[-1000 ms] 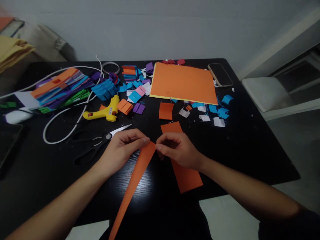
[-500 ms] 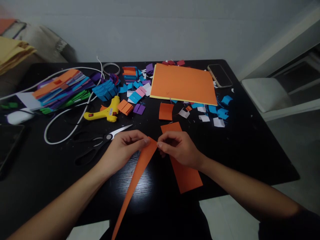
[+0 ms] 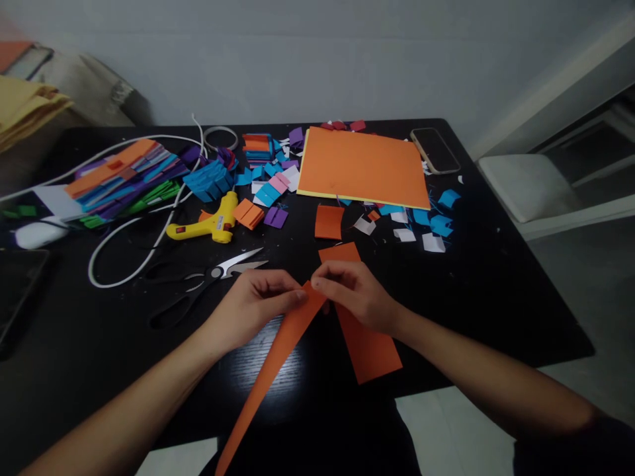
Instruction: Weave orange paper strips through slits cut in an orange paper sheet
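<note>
A long orange paper strip (image 3: 278, 354) slants down past the table's front edge. Its upper end is pinched between the thumb and fingers of my left hand (image 3: 260, 307). My right hand (image 3: 354, 294) grips the corner of the same end, its fingertips close to those of the left. Beneath the right hand a second orange strip (image 3: 374, 354) lies flat on the table, partly covered. Open scissors (image 3: 217, 272) with black handles rest just beyond my left hand. A small orange piece (image 3: 328, 222) lies beyond the right hand.
On the black table (image 3: 476, 317) are a yellow glue gun (image 3: 211, 225), a white cable (image 3: 92, 264), orange sheets (image 3: 364, 165), a phone (image 3: 435, 151), bundled coloured papers (image 3: 129, 175), a white mouse (image 3: 40, 233) and scattered folded pieces. A stool (image 3: 528, 185) stands at the right.
My left hand has moved slightly right with the strip's upper end, uncovering the lower scissor blade. The fingertips of my right hand now overlap the strip's corner.
</note>
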The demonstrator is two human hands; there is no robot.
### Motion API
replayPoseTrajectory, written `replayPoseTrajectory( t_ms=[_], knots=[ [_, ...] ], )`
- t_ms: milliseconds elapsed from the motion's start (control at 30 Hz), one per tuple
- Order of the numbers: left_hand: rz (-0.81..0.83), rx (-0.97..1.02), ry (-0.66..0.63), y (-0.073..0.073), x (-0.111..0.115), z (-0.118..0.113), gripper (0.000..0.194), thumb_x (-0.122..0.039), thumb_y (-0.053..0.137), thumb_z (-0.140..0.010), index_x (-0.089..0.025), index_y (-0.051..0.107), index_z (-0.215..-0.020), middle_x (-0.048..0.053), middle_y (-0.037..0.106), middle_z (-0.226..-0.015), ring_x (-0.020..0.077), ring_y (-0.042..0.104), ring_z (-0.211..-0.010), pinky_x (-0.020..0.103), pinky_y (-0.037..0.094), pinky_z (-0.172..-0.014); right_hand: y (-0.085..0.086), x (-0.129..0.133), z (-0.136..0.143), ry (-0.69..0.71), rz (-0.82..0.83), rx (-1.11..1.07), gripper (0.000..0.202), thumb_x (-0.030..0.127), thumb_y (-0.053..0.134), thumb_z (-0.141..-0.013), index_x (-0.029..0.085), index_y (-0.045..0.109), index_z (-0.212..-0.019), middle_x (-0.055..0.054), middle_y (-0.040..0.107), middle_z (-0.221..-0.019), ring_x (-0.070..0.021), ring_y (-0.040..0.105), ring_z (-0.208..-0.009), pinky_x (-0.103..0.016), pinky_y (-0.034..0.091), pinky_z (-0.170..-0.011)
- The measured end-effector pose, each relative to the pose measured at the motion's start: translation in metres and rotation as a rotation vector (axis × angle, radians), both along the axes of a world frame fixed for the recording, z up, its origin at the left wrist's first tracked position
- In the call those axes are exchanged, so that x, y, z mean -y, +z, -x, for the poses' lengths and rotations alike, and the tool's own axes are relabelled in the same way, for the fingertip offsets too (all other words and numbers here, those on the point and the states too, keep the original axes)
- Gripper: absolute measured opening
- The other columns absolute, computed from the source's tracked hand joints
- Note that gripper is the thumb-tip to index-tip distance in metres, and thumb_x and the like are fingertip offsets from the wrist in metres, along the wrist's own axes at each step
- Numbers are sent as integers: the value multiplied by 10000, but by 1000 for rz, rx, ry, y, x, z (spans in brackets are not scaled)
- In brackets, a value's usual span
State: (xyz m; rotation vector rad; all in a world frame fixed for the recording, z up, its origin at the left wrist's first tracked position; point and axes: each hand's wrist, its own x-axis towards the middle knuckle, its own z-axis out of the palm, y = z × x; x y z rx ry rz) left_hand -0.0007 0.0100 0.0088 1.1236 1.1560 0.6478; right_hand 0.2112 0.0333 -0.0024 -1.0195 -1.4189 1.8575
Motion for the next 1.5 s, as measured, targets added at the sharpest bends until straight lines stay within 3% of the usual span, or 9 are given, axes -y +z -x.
replayPoseTrajectory(
  t_ms=[200,400,567,700,867,967,1067,1267,1500],
  knots=[
    [-8,-42,-41,4,-1,1,250,-396,763,-854,-164,757,-764,4,678,-666,114,552,-580,216,391,-547,4,-5,0,-110,-164,100,257,433,744,-894,194,704,-807,0,637,-738,-136,572,-666,-258,471,-588],
    [-29,-151,-133,20,-33,53,269,-432,803,-831,-182,785,-733,42,750,-693,143,660,-615,212,496,-556,0,-32,-14,-478,-141,19,269,449,777,-864,200,703,-798,7,616,-755,-130,591,-670,-249,538,-590],
    [-50,-17,377,19,-48,82,238,-352,917,-691,-176,756,-705,28,723,-641,125,643,-553,221,539,-552,-6,-38,-18,-511,-81,-51,237,398,776,-864,189,692,-790,10,624,-761,-111,602,-638,-249,547,-616],
    [-131,150,558,17,-45,71,218,-331,846,-770,-185,703,-694,-7,684,-618,107,612,-565,220,509,-573,-4,-33,-20,-184,26,-90,190,326,717,-857,190,660,-738,29,602,-662,-116,590,-571,-257,519,-563],
    [-148,158,398,13,-35,49,247,-316,736,-829,-181,642,-645,-7,623,-560,124,568,-534,253,450,-576,6,-23,-15,182,104,-26,118,274,787,-809,170,762,-858,8,694,-752,-118,633,-679,-237,509,-628],
    [-185,84,200,8,-24,34,272,-320,717,-878,-171,661,-657,4,644,-588,126,571,-582,251,442,-632,5,-12,-3,105,132,-62,285,342,817,-839,198,760,-1078,-41,761,-1045,-155,704,-957,-290,552,-871],
    [-234,3,50,7,-14,19,326,-351,699,-918,-167,663,-651,2,643,-593,118,556,-592,237,425,-624,3,-3,6,0,148,-78,332,367,874,-800,203,751,-1060,-31,763,-1008,-153,719,-930,-287,563,-865],
    [-295,-99,28,11,-5,5,345,-351,691,-930,-166,639,-643,-20,609,-570,95,518,-539,202,386,-535,6,4,7,19,254,-132,275,391,837,-849,180,741,-999,-23,779,-860,-152,745,-721,-285,601,-709],
    [-315,-115,-13,6,-2,5,251,-342,684,-945,-160,703,-773,-2,667,-651,111,591,-605,202,447,-574,7,4,6,-6,260,-161,305,386,873,-809,168,725,-963,-23,764,-858,-149,730,-728,-278,579,-706]
  ],
)
